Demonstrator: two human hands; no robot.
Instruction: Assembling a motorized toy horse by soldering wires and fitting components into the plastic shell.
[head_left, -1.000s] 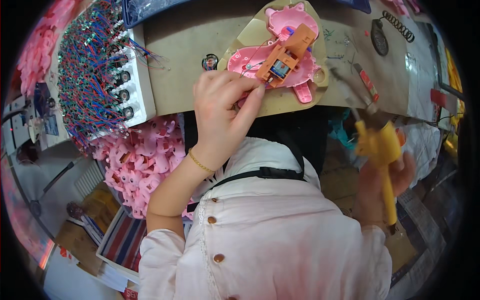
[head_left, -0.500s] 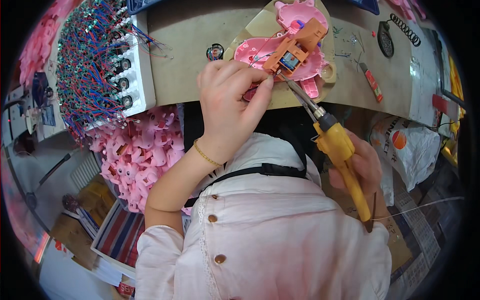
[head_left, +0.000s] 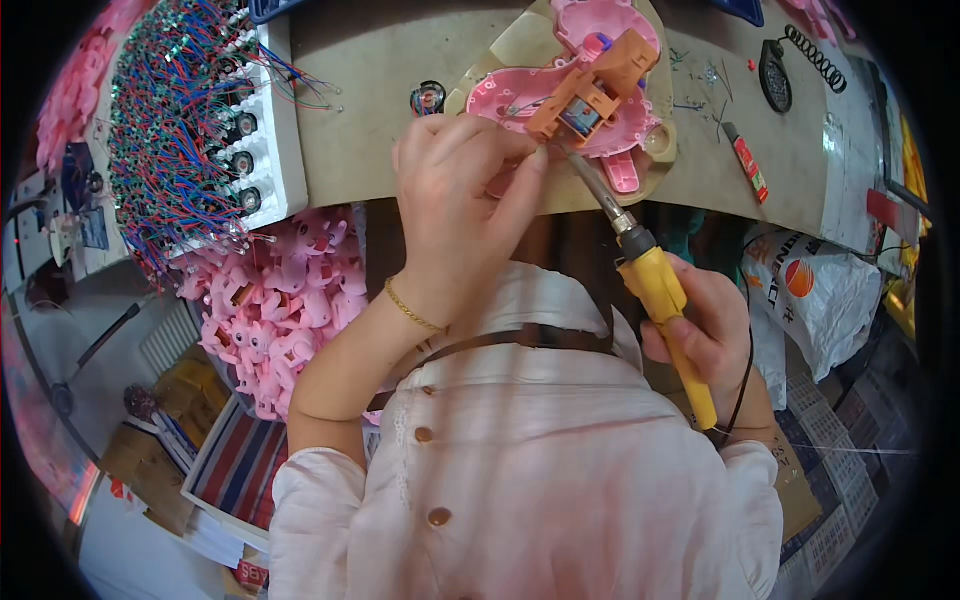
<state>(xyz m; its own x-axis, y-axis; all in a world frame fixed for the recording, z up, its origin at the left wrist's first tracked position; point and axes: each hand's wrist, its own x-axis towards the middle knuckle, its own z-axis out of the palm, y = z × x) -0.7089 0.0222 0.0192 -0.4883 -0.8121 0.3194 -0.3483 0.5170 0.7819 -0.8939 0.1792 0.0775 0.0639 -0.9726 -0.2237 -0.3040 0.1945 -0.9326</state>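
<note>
Orange housing (head_left: 603,102) is being supported in pink shell (head_left: 503,92) at the table (head_left: 370,60); by its near end, left hand (head_left: 452,180) is being kept narrowly pinched, contents hidden. Yellow soldering iron (head_left: 652,282), well rightward a second ago, is now being held there by right hand (head_left: 714,325), close work apparently being done.

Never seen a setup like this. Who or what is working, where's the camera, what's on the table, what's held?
No machine: a person works with bare hands. The camera, the left of a head-worn fisheye pair, looks down, so straight edges bend.

The right hand holds a yellow soldering iron. Its tip is close to the left hand, whose thumb and forefinger pinch together beside an orange part; anything between them is too small to tell.

That part sits over a pink shell in a beige holder. Also on the table: a white tray of wired pieces, at left.
</note>
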